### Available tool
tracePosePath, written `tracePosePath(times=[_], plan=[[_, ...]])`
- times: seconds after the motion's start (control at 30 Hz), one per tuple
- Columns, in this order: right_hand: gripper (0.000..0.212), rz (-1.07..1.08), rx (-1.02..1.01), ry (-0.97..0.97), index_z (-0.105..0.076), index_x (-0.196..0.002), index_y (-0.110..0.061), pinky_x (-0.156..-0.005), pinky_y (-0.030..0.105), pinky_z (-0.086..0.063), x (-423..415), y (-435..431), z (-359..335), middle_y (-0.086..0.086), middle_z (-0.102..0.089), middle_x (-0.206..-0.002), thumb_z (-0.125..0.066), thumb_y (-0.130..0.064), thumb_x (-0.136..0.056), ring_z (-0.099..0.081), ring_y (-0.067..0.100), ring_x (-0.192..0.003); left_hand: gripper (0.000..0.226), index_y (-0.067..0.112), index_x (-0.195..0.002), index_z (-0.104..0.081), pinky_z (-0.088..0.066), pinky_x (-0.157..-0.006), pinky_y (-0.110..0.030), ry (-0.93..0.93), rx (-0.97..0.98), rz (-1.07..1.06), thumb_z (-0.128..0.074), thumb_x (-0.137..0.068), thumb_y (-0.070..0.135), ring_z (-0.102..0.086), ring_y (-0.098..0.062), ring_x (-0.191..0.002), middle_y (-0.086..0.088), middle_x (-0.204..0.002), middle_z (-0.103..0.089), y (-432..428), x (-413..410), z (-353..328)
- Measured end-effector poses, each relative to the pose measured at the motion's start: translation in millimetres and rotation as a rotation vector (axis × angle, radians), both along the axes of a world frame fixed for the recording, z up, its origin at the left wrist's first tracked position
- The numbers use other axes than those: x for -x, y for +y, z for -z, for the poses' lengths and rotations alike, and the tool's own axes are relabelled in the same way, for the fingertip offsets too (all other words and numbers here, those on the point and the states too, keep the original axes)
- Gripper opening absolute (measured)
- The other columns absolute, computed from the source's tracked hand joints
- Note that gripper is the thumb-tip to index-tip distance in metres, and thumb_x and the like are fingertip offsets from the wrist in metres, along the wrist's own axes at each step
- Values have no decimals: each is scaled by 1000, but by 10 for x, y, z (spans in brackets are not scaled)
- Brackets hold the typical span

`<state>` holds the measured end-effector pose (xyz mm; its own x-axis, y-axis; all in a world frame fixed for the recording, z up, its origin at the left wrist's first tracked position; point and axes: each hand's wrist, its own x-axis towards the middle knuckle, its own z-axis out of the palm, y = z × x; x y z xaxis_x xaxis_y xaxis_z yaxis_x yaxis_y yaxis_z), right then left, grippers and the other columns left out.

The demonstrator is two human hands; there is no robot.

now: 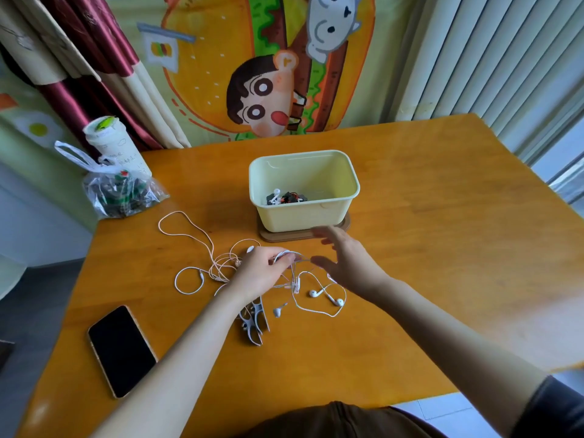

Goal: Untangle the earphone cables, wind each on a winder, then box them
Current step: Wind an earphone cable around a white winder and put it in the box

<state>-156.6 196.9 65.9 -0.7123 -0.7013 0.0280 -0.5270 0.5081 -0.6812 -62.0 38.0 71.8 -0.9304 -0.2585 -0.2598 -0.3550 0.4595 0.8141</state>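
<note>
Pinching tangled cables point(294, 279) — left hand point(262, 273); phone point(121, 350), bag point(121, 192) nearby.

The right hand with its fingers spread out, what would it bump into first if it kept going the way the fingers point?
Probably the brown tray under the pale yellow box. The right hand is open and points up and a little left towards them. How high it hovers is unclear, so it might hit the box wall first.
</note>
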Motion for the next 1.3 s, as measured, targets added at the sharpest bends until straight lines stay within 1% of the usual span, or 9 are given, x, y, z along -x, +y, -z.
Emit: tracePosePath(times=[0.2,0.33,0.5,0.73,0.8,0.93,1.0,1.17,1.3], plan=[[13,-82,18,-98,-72,-94,-9,-72,20,-47,-80,-68,-79,1,-71,-82,-63,-18,-89,-62,11,-77,17,22,-92,-71,-36,-58,-13,10,-23,38,-55,-96,23,-52,7,-58,20,-55,-58,13,17,-44],[14,-3,-55,-65,-66,-86,-13,-64,21,-42,-11,-17,-72,-7,-60,-71,-54,-14,-93,-57,11,-67,11,19,-91,-73,-51,-82,-35,-1,-47,-16,-63,-91,22,-64,-15,-84,0,-85,-71,-84,-55,40],[14,298,74,-186,-51,-88,-11,-52,16,-43,116,47,-59,3,-59,-71,-42,-15,-98,-61,11,-58,13,21,-89,-68,-53,-88,-35,-55,-134,-74,-58,-94,16,-63,-14,-82,1,-86,-68,-133,-110,120],[15,226,145,-251,-53,-87,-7,-59,25,-49,20,14,-135,-2,-55,-60,-45,-14,-97,-56,7,-47,32,25,-122,-58,-46,-79,-18,49,-154,-35,-63,-91,24,-57,-6,-86,11,-113,-60,164,70,72],[16,201,165,-249,-51,-84,-9,-57,23,-47,-12,5,-158,-4,-54,-59,-43,-13,-97,-53,4,-43,29,30,-118,-59,-47,-79,-21,51,-145,8,-64,-90,25,-54,-10,-84,9,-108,-61,250,128,89],[17,214,178,-269,-52,-86,-8,-47,21,-41,23,46,-187,-3,-54,-62,-42,-14,-98,-46,5,-39,5,29,-89,-64,-37,-56,-17,60,-48,16,-68,-87,30,-46,-8,-64,5,-74,-53,335,183,132],[18,254,181,-259,-51,-81,-13,-45,22,-39,75,98,-167,-4,-55,-62,-43,-16,-98,-43,6,-38,11,23,-83,-63,-32,-53,-22,43,13,27,-67,-87,32,-43,-10,-59,5,-66,-47,332,180,176],[15,404,122,-186,-50,-91,-11,-41,18,-38,223,263,-98,-1,-54,-64,-38,-15,-99,-48,6,-37,10,18,-81,-66,-36,-61,-23,54,127,-1,-68,-86,26,-45,-9,-66,2,-74,-52,177,78,294],[19,491,90,-196,-47,-99,-9,-50,34,-50,298,346,-55,4,-55,-63,-32,-19,-101,-63,25,-49,7,15,-83,-68,-33,-56,-20,24,206,-25,-70,-85,22,-43,-11,-61,1,-68,-49,49,-8,359]])
